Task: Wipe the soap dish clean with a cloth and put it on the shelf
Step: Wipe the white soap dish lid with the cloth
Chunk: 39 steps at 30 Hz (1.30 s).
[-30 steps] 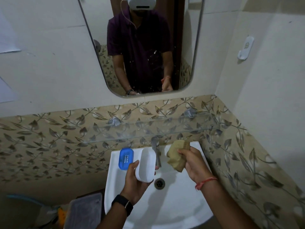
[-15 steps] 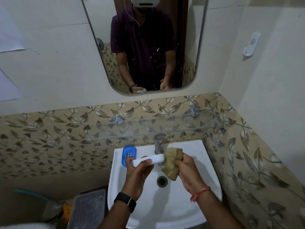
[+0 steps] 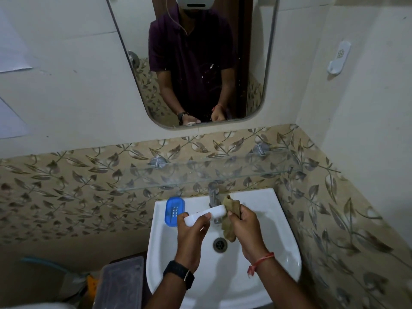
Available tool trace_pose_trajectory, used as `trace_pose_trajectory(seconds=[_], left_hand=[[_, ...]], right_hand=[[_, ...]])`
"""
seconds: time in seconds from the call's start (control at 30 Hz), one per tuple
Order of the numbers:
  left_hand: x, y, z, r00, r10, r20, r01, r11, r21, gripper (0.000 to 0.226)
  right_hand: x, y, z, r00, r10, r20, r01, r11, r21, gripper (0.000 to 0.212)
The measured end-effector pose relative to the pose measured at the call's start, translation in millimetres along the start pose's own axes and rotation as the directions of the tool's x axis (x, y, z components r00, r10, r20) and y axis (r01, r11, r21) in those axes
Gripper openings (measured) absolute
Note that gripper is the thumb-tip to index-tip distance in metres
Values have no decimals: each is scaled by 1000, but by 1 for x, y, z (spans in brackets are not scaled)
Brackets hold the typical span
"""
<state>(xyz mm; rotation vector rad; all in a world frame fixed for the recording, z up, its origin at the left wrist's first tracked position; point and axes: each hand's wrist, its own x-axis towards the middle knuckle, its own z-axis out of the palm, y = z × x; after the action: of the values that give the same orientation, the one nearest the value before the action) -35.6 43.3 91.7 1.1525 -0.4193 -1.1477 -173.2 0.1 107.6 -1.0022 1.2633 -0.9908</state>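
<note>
Dim, warm indoor light; source not visible. White sink (image 3: 281, 248) is the brightest surface, with soft forearm shadows across its bowl. Lower-left corner falls into murk. Mirror (image 3: 256, 63) shows water specks, reflection dark. Wide-angle bending curves wall lines toward the edges. Slight overall softness; glass shelf (image 3: 223, 175) edges faint.

Leaf-patterned tiles (image 3: 66, 192) — wall mirror (image 3: 200, 63)

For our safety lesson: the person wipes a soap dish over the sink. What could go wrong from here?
The white plastic soap dish is pinched at one end only by the left hand, so a push from the brown cloth in the right hand might knock it into the white basin. Later, the clear glass shelf may be hard to judge.
</note>
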Motion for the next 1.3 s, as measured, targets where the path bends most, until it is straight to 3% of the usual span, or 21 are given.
trace_pose_trajectory(seconds=[0.23, 0.37, 0.5, 0.57, 0.67, 0.77, 0.97, 1.17, 1.3], left_hand=[[5, 4, 0, 1000, 6, -21, -5, 1000, 11, 38], [1, 4, 3, 998, -53, 44, 58, 993, -107, 42], [-1, 4, 6, 994, -107, 22, 110, 973, -202, 53], [-2, 2, 6, 993, -120, 13, 120, 983, -139, 49], [-4, 4, 6, 998, -58, -20, 58, 998, 31, 24], [-3, 9, 4, 999, -40, 17, 39, 998, 52, 11], [-3, 18, 16, 995, -36, 90, 31, 998, 52, 28], [-8, 22, 17, 986, -82, 144, 67, 992, 102, 35], [-2, 28, 20, 991, -92, 101, 89, 996, 32, 44]], right_hand=[[-3, -4, -4, 995, -93, 32, 94, 994, -52, 32], [4, -5, -6, 996, 23, 81, -34, 990, 136, 28], [7, 1, -3, 987, 52, 154, -98, 946, 308, 30], [8, 0, -3, 989, 46, 139, -86, 952, 295, 31], [12, -6, -6, 992, 39, 117, -71, 957, 281, 31], [18, -12, -6, 995, 31, 96, -58, 954, 295, 31], [2, -5, 10, 976, 54, 211, -110, 958, 265, 28], [29, -34, -4, 999, 26, 35, -35, 961, 276, 24], [14, -17, 6, 996, 48, 68, -60, 981, 185, 23]])
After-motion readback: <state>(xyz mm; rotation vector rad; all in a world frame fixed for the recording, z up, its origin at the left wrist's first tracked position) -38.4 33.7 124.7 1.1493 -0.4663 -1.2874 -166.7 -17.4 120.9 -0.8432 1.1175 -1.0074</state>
